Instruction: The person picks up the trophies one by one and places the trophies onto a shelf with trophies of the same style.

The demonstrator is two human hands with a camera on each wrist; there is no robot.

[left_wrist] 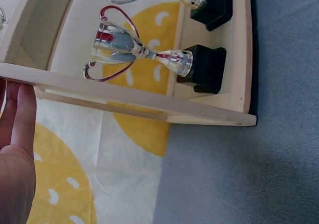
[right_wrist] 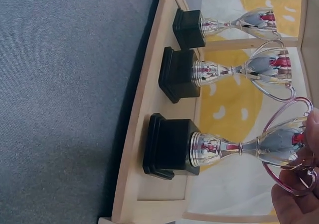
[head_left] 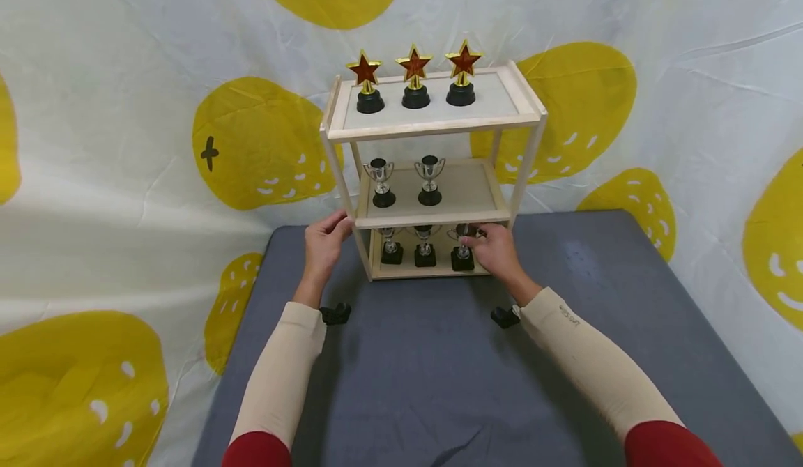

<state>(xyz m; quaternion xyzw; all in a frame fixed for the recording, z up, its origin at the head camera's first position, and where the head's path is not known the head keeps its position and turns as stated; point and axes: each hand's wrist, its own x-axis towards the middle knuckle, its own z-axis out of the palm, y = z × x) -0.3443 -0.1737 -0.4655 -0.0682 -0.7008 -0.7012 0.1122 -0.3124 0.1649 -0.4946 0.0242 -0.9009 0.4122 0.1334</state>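
A light wooden three-tier shelf (head_left: 433, 221) stands on the grey cloth. My left hand (head_left: 326, 240) holds its left front post (left_wrist: 134, 97) near the middle tier, with the fingertips partly hidden behind the wood. On the bottom tier, my right hand (head_left: 495, 249) grips the cup of the rightmost silver trophy (right_wrist: 219, 149), thumb on the bowl and fingers by one handle. This trophy stands upright, its black square base (right_wrist: 172, 147) at the bottom board. Two like trophies, a middle one (right_wrist: 224, 73) and a left one (left_wrist: 164, 57), stand in line beside it.
Three gold trophies with red stars, one of them the middle star trophy (head_left: 415, 80), stand on the top tier. The middle tier bears two silver cups (head_left: 429, 178) on round bases, toward its left. Behind the shelf hangs a white cloth (head_left: 157, 146) with yellow fruit prints.
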